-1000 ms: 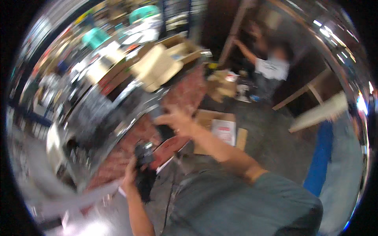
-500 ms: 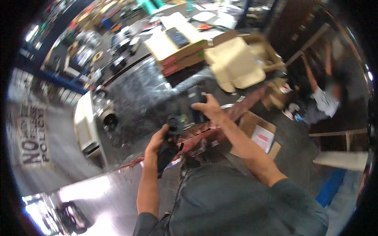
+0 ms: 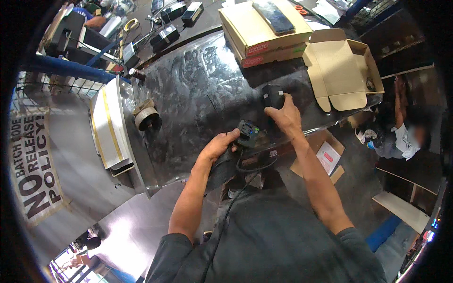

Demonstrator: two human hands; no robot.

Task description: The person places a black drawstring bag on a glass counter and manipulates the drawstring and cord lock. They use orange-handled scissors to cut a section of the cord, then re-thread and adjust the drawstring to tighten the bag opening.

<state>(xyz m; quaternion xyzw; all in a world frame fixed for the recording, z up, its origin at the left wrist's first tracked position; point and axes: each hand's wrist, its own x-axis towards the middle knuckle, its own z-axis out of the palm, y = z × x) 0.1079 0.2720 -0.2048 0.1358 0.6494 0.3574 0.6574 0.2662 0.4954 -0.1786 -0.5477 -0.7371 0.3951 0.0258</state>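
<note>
Over the near edge of the dark workbench [image 3: 188,94], my left hand [image 3: 221,147] is closed on a black device with a vented, grille-faced block [image 3: 247,133]. A darker part [image 3: 221,173] hangs below that hand, and I cannot make out what it is. A black cable [image 3: 257,169] loops beneath the vented block. Farther right, my right hand [image 3: 287,118] grips a black rectangular block [image 3: 272,96] with small white labels, thumb on its near side. The two black objects are apart. The underside of each is hidden.
Stacked flat cardboard boxes [image 3: 264,40] carry a dark phone [image 3: 274,18]. Beside them lies an open cardboard box [image 3: 337,70]. A tape roll [image 3: 146,118] is at the bench's left. Another carton [image 3: 321,158] sits lower right; a person [image 3: 401,137] is beyond it.
The view has shifted, and the bench appears sharper now. My hands still hold the same black objects; the vented face of the left one now shows.
</note>
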